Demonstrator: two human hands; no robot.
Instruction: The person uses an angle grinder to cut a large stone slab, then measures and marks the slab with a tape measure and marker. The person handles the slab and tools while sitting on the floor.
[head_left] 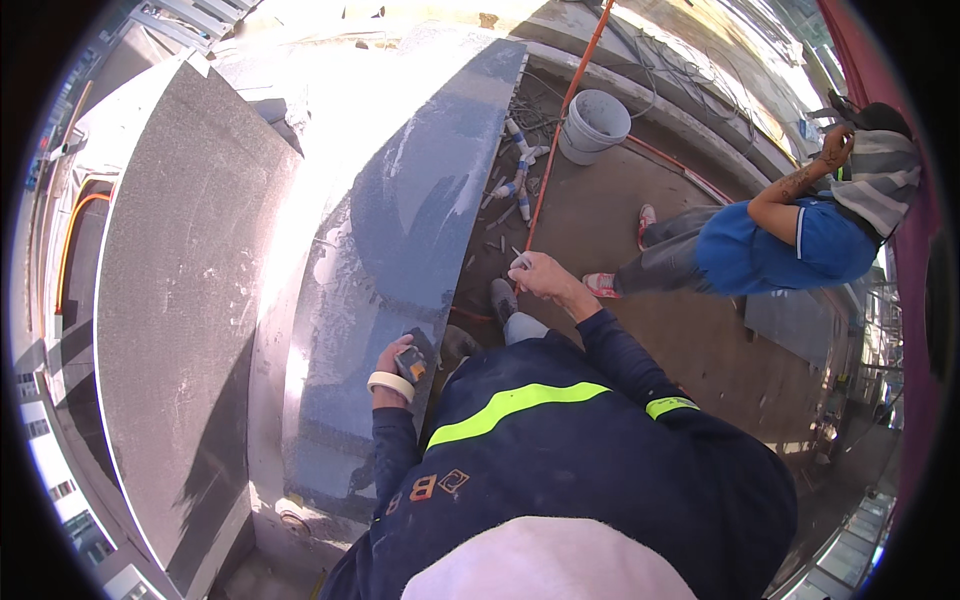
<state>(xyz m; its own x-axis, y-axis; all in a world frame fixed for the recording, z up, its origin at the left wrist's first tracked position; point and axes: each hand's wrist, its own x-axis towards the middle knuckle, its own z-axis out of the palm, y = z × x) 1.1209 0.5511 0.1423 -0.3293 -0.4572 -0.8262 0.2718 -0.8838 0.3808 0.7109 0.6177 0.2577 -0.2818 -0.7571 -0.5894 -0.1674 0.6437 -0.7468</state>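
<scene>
My left hand [393, 352] is closed around a dark, boxy hand-sized thing with an orange patch [412, 365], whose kind I cannot make out. A cream-coloured ring like a tape roll [391, 384] sits around my left wrist. That hand is over the near right part of a long blue-grey panel [410, 230]. Out to the right of the panel, my right hand [541, 276] pinches a thin, short white stick [515, 255] between its fingertips. The stick is too small to name. Below the hand is one of my shoes [503, 298].
A grey panel [180, 290] leans at the left. Beyond my right hand stand a white bucket [594, 127] and an orange pole [568, 110], beside several white tubes [518, 175] and broken scraps. A co-worker in a blue shirt [790, 245] stands at the right, one arm raised.
</scene>
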